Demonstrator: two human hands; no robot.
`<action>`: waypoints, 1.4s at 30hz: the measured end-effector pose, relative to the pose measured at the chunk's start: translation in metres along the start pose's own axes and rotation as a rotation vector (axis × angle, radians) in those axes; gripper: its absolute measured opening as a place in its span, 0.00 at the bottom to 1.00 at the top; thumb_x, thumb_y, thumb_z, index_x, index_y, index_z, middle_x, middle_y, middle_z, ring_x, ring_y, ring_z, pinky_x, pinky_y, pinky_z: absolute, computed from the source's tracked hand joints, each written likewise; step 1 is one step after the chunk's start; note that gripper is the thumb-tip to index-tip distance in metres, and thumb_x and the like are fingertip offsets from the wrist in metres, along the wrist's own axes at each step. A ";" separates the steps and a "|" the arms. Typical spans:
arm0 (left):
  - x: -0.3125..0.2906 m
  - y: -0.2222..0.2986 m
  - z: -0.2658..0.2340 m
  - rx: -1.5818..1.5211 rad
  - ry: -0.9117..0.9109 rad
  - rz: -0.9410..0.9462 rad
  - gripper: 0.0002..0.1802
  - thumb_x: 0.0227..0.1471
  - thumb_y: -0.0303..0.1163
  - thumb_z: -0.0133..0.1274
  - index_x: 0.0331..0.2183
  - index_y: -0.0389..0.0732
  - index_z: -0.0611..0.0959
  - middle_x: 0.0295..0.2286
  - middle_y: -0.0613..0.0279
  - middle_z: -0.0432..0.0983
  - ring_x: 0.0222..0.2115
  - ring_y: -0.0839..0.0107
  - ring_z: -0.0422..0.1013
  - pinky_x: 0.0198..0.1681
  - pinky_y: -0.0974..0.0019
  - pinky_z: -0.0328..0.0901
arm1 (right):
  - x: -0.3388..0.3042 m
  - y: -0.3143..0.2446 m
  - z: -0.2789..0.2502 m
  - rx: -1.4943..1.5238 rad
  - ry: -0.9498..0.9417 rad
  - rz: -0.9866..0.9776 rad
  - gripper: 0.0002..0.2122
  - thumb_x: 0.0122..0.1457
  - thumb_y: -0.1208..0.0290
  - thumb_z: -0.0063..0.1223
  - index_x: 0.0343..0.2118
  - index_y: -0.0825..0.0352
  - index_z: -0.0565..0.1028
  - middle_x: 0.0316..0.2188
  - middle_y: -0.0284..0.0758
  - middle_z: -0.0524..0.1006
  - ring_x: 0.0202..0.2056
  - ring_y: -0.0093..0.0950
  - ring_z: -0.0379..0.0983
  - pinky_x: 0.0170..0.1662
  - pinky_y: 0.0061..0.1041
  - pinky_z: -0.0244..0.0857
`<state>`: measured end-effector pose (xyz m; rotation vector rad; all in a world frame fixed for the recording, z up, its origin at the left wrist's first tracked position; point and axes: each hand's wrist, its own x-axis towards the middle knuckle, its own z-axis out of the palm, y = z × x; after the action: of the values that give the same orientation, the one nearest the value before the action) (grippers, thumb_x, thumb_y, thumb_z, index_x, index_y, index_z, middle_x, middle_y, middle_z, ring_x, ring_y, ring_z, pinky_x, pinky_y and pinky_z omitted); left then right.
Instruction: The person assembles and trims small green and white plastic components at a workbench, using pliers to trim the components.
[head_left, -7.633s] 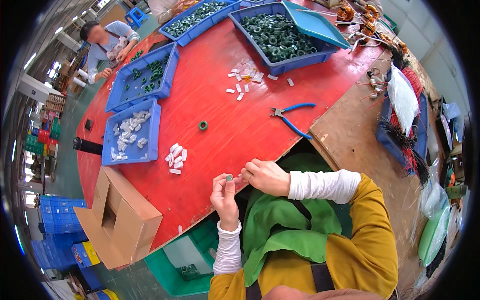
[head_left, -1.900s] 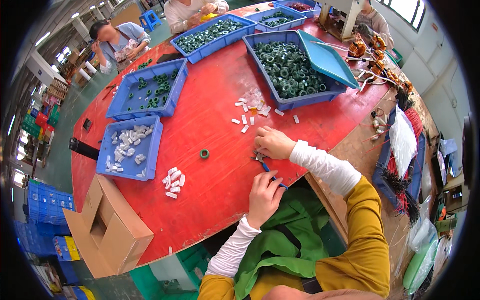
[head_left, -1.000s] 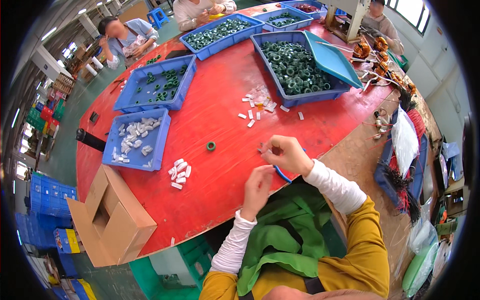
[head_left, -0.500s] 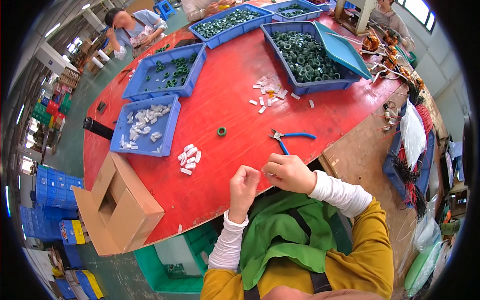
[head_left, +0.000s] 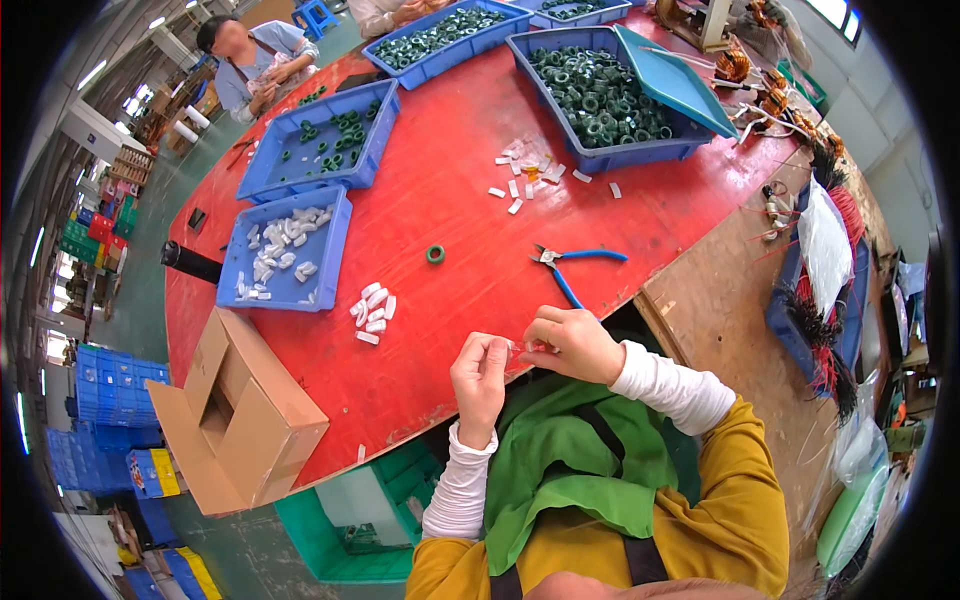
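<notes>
Piece (head_left: 515, 349): tiny, pale, held between the two hands just over the near edge of the red tabletop (head_left: 480, 225). Kind hard to tell at this size, partly covered by the fingers.

Left hand (head_left: 479, 382): upright, thumb and forefinger together, pinched on the piece. Right hand (head_left: 576, 346): from the right, knuckles up, fingers curled and, as far as the view shows, closed on its other end. Both wrists in white sleeves (head_left: 672, 384); green apron (head_left: 590, 460) below.

Cutters (head_left: 590, 254) lie on the tabletop beyond the right hand: blue handles, one reaching down close to that hand, the other pointing right. Jaws parted, facing left.

One green ring (head_left: 435, 254) alone, mid-tabletop. Left of it, a small heap of white tubes (head_left: 376, 313). More such tubes in the near blue tray (head_left: 338, 243); rings sparse in the next tray (head_left: 373, 155), which touches it. Large bin (head_left: 640, 153) farther right, full of rings, turquoise lid (head_left: 680, 80) tilted across its right side. Loose white chips (head_left: 514, 188) scattered just in front.

Open carton (head_left: 270, 430) at left edge. Co-worker (head_left: 250, 65) seated far left.
</notes>
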<state>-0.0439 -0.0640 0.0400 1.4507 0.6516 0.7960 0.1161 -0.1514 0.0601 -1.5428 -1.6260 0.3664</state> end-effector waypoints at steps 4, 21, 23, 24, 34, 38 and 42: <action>-0.002 0.002 -0.002 0.186 0.034 0.179 0.10 0.57 0.26 0.49 0.25 0.32 0.77 0.25 0.62 0.70 0.25 0.76 0.66 0.28 0.74 0.61 | -0.004 -0.001 0.001 -0.074 -0.034 0.049 0.08 0.47 0.69 0.61 0.23 0.66 0.73 0.21 0.35 0.71 0.21 0.36 0.72 0.24 0.32 0.65; 0.010 0.040 -0.028 0.564 -0.230 0.459 0.09 0.55 0.26 0.49 0.24 0.34 0.78 0.22 0.56 0.71 0.24 0.61 0.67 0.28 0.62 0.62 | 0.002 -0.017 0.029 0.314 0.126 0.015 0.24 0.46 0.72 0.63 0.49 0.70 0.71 0.44 0.41 0.74 0.49 0.37 0.66 0.51 0.34 0.63; 0.012 0.040 -0.030 0.618 -0.232 0.482 0.07 0.53 0.26 0.51 0.24 0.35 0.77 0.22 0.57 0.71 0.24 0.60 0.67 0.28 0.61 0.62 | 0.001 -0.018 0.045 0.486 0.190 0.100 0.12 0.50 0.77 0.58 0.38 0.70 0.77 0.35 0.38 0.78 0.40 0.34 0.73 0.42 0.31 0.68; 0.014 0.040 -0.030 0.667 -0.228 0.499 0.06 0.52 0.25 0.52 0.24 0.35 0.77 0.22 0.57 0.70 0.24 0.60 0.67 0.28 0.60 0.62 | 0.000 -0.019 0.046 0.497 0.187 0.163 0.09 0.50 0.76 0.58 0.36 0.69 0.78 0.32 0.38 0.79 0.38 0.33 0.74 0.40 0.30 0.69; 0.090 0.009 -0.049 1.017 -0.106 0.727 0.04 0.46 0.25 0.57 0.27 0.38 0.78 0.24 0.57 0.69 0.27 0.58 0.67 0.31 0.58 0.62 | 0.002 0.006 0.043 0.475 0.330 0.324 0.06 0.53 0.72 0.57 0.30 0.71 0.77 0.23 0.37 0.78 0.24 0.25 0.75 0.27 0.23 0.67; 0.141 -0.023 -0.063 1.168 -0.022 0.634 0.09 0.43 0.28 0.61 0.28 0.38 0.78 0.29 0.57 0.68 0.32 0.58 0.65 0.36 0.57 0.62 | -0.001 0.009 0.035 0.739 0.249 0.519 0.09 0.55 0.69 0.55 0.30 0.72 0.76 0.20 0.27 0.73 0.23 0.12 0.66 0.25 0.17 0.62; 0.154 -0.035 -0.063 1.212 -0.019 0.570 0.10 0.42 0.29 0.62 0.26 0.37 0.77 0.30 0.57 0.67 0.34 0.58 0.64 0.37 0.58 0.62 | -0.006 0.012 0.030 0.736 0.225 0.567 0.09 0.55 0.69 0.55 0.29 0.71 0.75 0.20 0.26 0.74 0.23 0.11 0.65 0.25 0.17 0.61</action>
<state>0.0002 0.0980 0.0157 2.8312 0.7475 0.8335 0.1014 -0.1449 0.0308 -1.3562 -0.7145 0.9370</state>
